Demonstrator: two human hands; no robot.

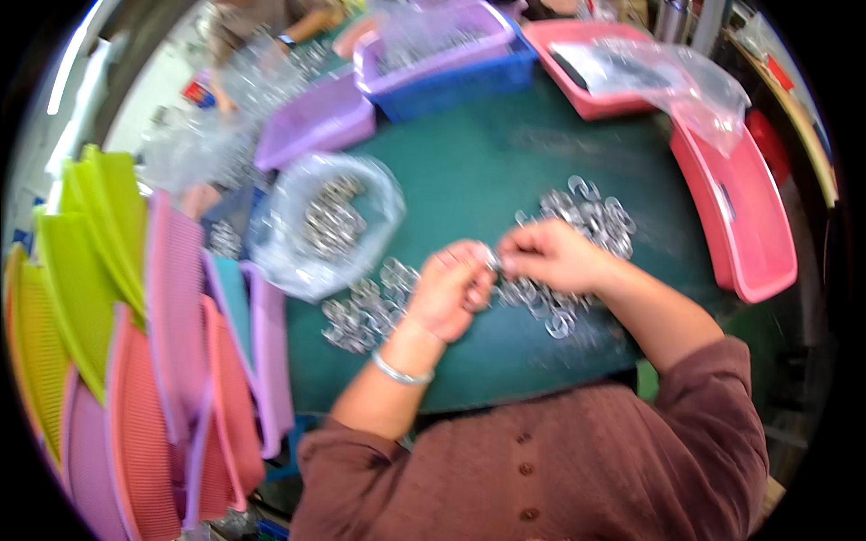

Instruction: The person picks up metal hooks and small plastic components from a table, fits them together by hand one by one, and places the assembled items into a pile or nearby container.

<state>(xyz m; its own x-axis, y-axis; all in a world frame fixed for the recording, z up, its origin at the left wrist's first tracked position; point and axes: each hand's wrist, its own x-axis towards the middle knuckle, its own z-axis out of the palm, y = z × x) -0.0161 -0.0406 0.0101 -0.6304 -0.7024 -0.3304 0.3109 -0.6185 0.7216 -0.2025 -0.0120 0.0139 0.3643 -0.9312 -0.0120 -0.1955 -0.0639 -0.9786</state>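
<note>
My left hand (454,287), with a bangle on its wrist, and my right hand (552,254) meet above the green table. Between their fingertips is a small shiny metal ring (491,258); its exact shape is blurred. Both hands are closed in a pinch on it. Under and beyond my right hand spreads a pile of loose metal rings (609,221). A smaller heap of metal pieces (365,311) lies left of my left hand. Farther left, an open clear plastic bag (383,194) holds more shiny metal pieces.
Stacked green, pink and purple plastic baskets (171,307) crowd the left side. Purple bins (316,117) and a blue bin (456,95) stand at the back. Pink trays (744,216) line the right edge, with plastic film (649,72) over one. Another person's arm (311,25) shows at the far left.
</note>
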